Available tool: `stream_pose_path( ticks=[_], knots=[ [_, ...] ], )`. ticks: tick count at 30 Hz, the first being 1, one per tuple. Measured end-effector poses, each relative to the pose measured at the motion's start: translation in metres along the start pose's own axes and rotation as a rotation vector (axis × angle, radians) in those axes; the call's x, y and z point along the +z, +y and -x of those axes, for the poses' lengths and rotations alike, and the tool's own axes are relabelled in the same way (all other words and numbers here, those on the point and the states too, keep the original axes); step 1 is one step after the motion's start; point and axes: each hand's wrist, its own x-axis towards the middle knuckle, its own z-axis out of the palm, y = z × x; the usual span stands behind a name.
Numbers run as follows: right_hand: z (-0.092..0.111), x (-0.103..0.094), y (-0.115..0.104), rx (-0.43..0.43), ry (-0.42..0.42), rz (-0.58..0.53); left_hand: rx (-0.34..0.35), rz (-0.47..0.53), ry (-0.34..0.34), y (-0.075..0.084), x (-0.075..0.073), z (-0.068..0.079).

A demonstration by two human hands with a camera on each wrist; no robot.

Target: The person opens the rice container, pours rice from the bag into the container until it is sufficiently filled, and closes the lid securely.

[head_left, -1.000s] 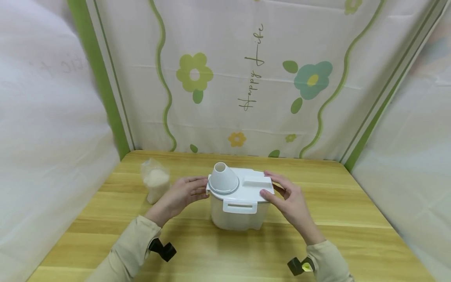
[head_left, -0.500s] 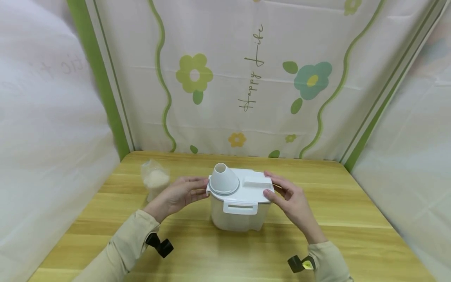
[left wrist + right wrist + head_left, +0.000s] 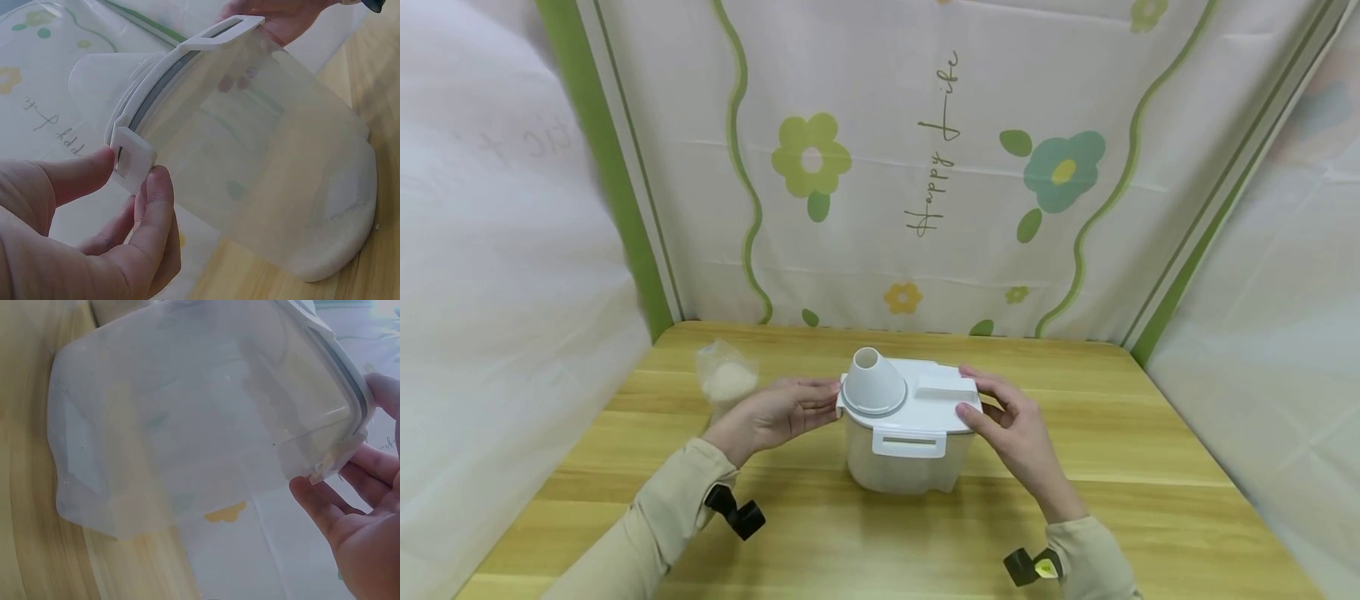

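A translucent storage container [image 3: 902,471] with a white lid [image 3: 928,421] stands on the table in the middle of the head view. On the lid's left part rises a white cone-shaped cap [image 3: 876,390]. My left hand [image 3: 777,417] pinches the left end latch [image 3: 135,164] between thumb and fingers. At the other end, my right hand [image 3: 1013,433] holds the lid's edge, thumb on top and fingers round the right latch [image 3: 340,456]. The front latch [image 3: 910,442] sticks outward. Pale contents [image 3: 347,231] show at the container's bottom in the left wrist view.
A clear plastic bag [image 3: 728,379] of whitish grains stands left of the container, partly hidden behind my left hand. The wooden table [image 3: 1120,442] is enclosed by a flower-printed curtain [image 3: 857,242] at the back and pale fabric at both sides.
My left wrist and forearm have shifted slightly up and left, covering more of the bag. Both hands stay at the lid's ends, and the container stands where it was.
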Motion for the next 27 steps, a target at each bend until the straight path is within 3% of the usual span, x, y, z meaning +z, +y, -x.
stream_pose_path(
  ticks=[13, 27],
  knots=[
    [0.0014, 0.0054, 0.0044, -0.03, 0.044, 0.057, -0.077, 0.041, 0.023, 0.0045, -0.0015, -0.0028],
    [0.003, 0.0073, 0.0014, -0.009, 0.059, 0.057, -0.101, 0.036, -0.007, 0.0045, -0.004, -0.0041]
  ],
)
